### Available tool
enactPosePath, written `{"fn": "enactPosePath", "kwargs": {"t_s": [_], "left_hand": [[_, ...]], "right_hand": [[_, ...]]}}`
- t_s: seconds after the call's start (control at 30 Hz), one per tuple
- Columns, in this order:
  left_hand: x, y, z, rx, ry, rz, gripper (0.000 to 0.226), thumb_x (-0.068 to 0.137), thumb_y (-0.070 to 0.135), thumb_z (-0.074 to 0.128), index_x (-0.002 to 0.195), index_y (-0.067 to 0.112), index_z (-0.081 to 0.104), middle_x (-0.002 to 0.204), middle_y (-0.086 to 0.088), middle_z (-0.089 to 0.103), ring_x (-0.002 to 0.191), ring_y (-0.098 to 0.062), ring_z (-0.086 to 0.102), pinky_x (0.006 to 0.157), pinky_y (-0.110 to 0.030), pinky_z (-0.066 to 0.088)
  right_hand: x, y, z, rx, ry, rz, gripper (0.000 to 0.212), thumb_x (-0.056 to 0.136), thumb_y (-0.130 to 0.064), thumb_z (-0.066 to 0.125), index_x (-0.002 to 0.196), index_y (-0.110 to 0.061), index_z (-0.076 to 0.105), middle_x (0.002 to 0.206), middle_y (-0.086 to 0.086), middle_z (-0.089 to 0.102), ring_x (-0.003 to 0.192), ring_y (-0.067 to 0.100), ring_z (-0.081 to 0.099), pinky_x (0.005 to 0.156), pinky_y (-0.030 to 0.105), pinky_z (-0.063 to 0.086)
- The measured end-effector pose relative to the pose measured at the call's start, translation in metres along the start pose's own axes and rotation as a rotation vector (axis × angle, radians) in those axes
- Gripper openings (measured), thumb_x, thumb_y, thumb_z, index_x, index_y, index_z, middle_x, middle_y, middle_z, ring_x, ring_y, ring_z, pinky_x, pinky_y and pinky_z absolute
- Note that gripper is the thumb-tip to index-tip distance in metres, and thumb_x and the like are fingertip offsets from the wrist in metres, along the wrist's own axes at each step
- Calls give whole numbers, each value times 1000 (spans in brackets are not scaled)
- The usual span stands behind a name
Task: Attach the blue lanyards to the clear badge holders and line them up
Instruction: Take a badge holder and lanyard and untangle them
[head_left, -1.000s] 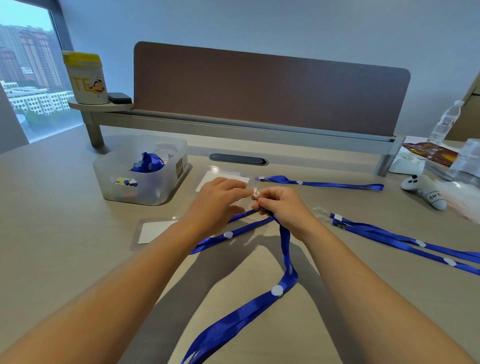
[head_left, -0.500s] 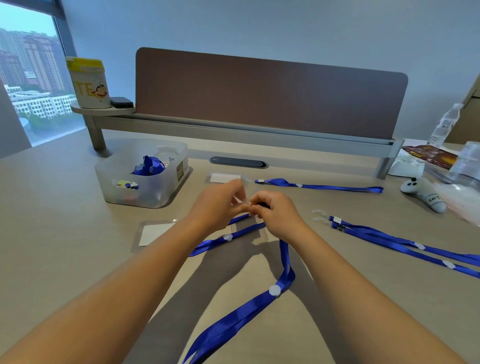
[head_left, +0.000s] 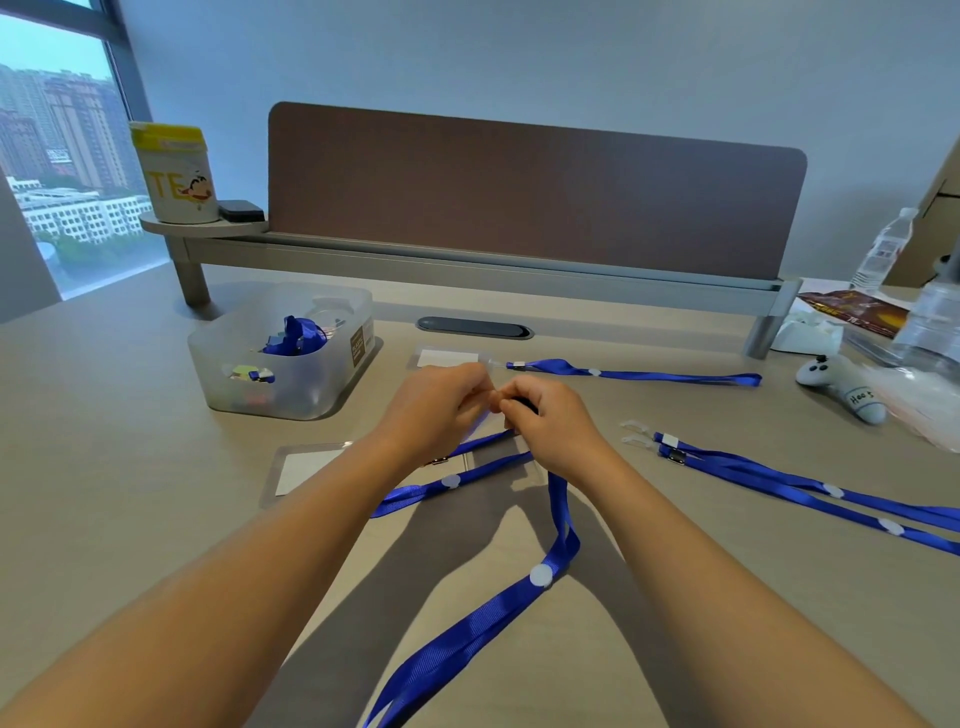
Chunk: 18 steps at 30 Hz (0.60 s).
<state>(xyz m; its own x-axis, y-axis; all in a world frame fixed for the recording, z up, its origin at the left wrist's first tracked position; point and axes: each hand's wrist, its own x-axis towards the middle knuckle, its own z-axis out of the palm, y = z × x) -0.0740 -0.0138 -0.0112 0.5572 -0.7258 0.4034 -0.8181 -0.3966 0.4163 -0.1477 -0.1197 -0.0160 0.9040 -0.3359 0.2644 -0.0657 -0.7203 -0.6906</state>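
My left hand and my right hand meet fingertip to fingertip above the desk's middle. The left pinches the top of a clear badge holder, which shows only faintly between the hands. The right grips the clip end of a blue lanyard that trails down toward me. A second lanyard lies under my wrists beside a holder with a white card. Farther back, another holder lies joined to a lanyard.
Two loose lanyards with clear clips lie to the right. A translucent bin holding more lanyards stands at the left. A grey toy and water bottles sit at the right, a can on the shelf.
Both hands stayed pressed together, shifting slightly away from me while the fingers work at the clip. The lanyard hanging from my right hand moved with them.
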Motion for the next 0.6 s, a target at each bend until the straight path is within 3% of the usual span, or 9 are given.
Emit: {"fn": "enactPosePath", "kwargs": {"t_s": [0.17, 0.33, 0.47, 0.53, 0.6], "left_hand": [[1, -5, -2, -122, 55, -47, 18, 89, 13, 44, 91, 2, 59, 94, -20, 66, 84, -26, 58, 73, -28, 44], [3, -8, -8, -172, 63, -63, 18, 88, 19, 48, 93, 4, 57, 96, -17, 64, 83, -21, 53, 63, -17, 40], [-3, -7, -4, -292, 61, -88, 34, 79, 18, 61, 110, 11, 49, 117, -12, 59, 106, -22, 53, 87, -35, 47], [-4, -10, -1, -258, 79, -125, 40, 80, 14, 60, 117, 14, 44, 123, -12, 56, 112, -26, 52, 90, -37, 46], [-4, -12, 2, -292, 112, -177, 32, 83, 12, 56, 113, 12, 47, 121, -14, 57, 110, -28, 53, 85, -37, 48]], "right_hand": [[-1, 0, 0, -8, -1, -17, 23, 94, -9, 41, 101, -3, 62, 88, 7, 58, 81, 16, 52, 79, 32, 47], [3, 0, 1, 162, 11, 13, 23, 93, -7, 43, 103, -2, 62, 71, -7, 52, 67, 4, 49, 68, 18, 44], [7, -4, -5, 349, 20, 80, 24, 94, -6, 40, 104, -1, 62, 68, -2, 51, 65, 7, 48, 63, 16, 42], [8, -6, -8, 417, 13, 115, 23, 94, -9, 41, 100, -3, 62, 66, 0, 50, 62, 8, 46, 61, 16, 41], [7, -7, -9, 445, 6, 143, 21, 94, -12, 43, 86, -9, 62, 64, 0, 49, 59, 7, 44, 57, 14, 41]]}}
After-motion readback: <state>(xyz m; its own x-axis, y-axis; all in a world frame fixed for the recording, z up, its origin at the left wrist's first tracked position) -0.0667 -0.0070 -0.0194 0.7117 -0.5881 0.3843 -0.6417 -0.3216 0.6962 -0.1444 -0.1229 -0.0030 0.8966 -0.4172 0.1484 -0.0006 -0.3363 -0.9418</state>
